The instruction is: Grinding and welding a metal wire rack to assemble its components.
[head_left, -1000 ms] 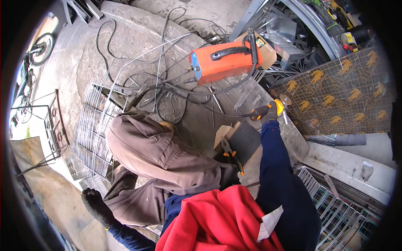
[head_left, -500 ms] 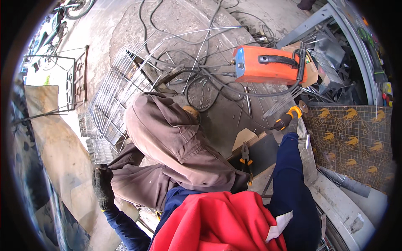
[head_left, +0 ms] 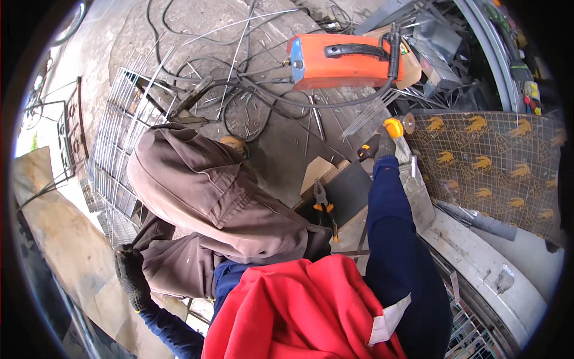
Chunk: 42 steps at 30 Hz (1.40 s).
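Out at the right, my right hand (head_left: 385,145), in a dark glove, is wrapped round an angle grinder (head_left: 394,127) with a yellow-orange head and a dark body. Its round disc points away to the right, beside a patterned dark board (head_left: 478,158). My left hand (head_left: 134,278), in a dark knit glove, is curled closed at the lower left against the brown trouser leg; whatever its fingers hold is hidden. Between my legs and right arm, pliers (head_left: 323,206) with orange-and-black handles lie on a dark flat piece (head_left: 347,188).
An orange welding machine (head_left: 353,63) stands ahead, with black cables (head_left: 257,99) looping over the floor. A wire grid (head_left: 116,143) lies left of my knee. Metal scraps (head_left: 439,57) are heaped at the far right, and thin rods (head_left: 373,110) lie near the grinder.
The whole view has shifted, so the scene sits farther left and higher. My right hand still grips the grinder, its yellow head now turned differently; my left hand remains by the trouser leg.
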Tool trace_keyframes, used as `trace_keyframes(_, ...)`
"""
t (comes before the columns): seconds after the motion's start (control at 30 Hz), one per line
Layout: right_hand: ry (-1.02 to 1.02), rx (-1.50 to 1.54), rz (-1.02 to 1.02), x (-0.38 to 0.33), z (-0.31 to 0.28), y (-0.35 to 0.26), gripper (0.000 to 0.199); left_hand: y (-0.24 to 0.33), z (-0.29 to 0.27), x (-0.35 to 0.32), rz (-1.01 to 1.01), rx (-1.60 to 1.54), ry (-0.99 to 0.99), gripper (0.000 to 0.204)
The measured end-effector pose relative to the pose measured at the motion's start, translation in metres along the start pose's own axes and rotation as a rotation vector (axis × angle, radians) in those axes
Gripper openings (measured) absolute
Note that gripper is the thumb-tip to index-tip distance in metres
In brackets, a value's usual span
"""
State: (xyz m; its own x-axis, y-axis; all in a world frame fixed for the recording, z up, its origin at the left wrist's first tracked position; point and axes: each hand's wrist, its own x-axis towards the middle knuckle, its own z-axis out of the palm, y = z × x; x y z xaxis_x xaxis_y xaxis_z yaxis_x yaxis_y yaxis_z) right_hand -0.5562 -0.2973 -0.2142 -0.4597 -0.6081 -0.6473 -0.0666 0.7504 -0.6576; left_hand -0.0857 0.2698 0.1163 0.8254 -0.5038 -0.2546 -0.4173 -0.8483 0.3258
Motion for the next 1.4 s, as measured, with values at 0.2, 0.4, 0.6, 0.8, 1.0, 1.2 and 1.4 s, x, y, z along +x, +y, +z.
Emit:
trace_keyframes(0.2, -0.047, 0.085, -0.061, 0.035, 0.02, 0.021, 0.034, 0.0, -0.011, -0.012, 0.043, -0.117, 0.104, 0.016)
trace_keyframes(0.4, -0.134, -0.214, -0.471, 0.061, 0.0, 0.05, 0.037, 0.006, -0.004, -0.032, -0.483, -1.098, 0.203, 0.03)
trace_keyframes(0.6, 0.06, -0.635, -0.146, 0.042, -0.005, 0.024, 0.06, 0.03, -0.005, -0.016, -0.456, -1.077, 0.212, 0.033)
trace_keyframes(0.8, -0.138, -0.477, -0.191, 0.014, 0.021, 0.049, 0.057, 0.003, 0.002, -0.022, -0.351, -0.987, 0.138, 0.03)
trace_keyframes(1.0, -0.258, -0.684, -0.525, 0.024, 0.02, 0.038, 0.054, 0.005, -0.002, -0.017, -0.312, -1.167, 0.206, 0.031)
trace_keyframes(1.2, -0.342, -0.836, -0.934, 0.076, -0.012, -0.028, 0.051, -0.035, 0.0, -0.031, -0.231, -1.413, 0.241, 0.031)
trace_keyframes(1.4, -0.281, -0.946, -1.405, 0.014, 0.026, -0.11, 0.047, -0.042, 0.013, -0.004, -0.234, -1.067, 0.224, 0.027)
